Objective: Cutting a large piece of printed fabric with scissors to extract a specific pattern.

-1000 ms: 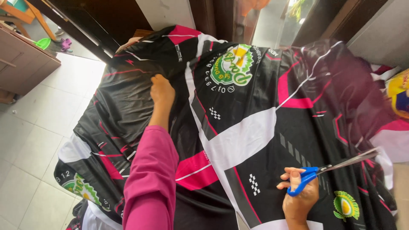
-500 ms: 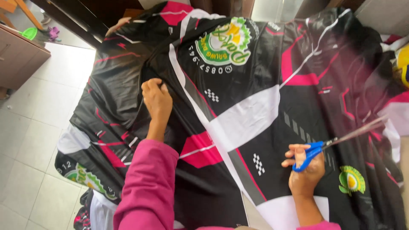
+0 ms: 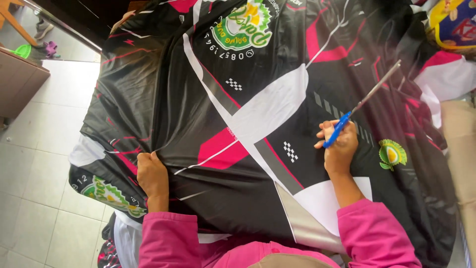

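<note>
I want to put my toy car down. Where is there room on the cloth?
The flat black and white stretch of printed fabric between the left hand and the right hand is free. Near the scissors it is crowded, and the fabric bunches under the left hand.

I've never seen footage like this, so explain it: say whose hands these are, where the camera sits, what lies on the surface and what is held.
There is no machine here. A person in pink sleeves wears a camera on the head, so the one view looks down on their own two hands. A large black printed fabric with pink and white shapes covers the table. The left hand grips a bunched fold of the fabric near its edge. The right hand holds blue-handled scissors, blades pointing away over the fabric. A tiled floor shows at left.
</note>
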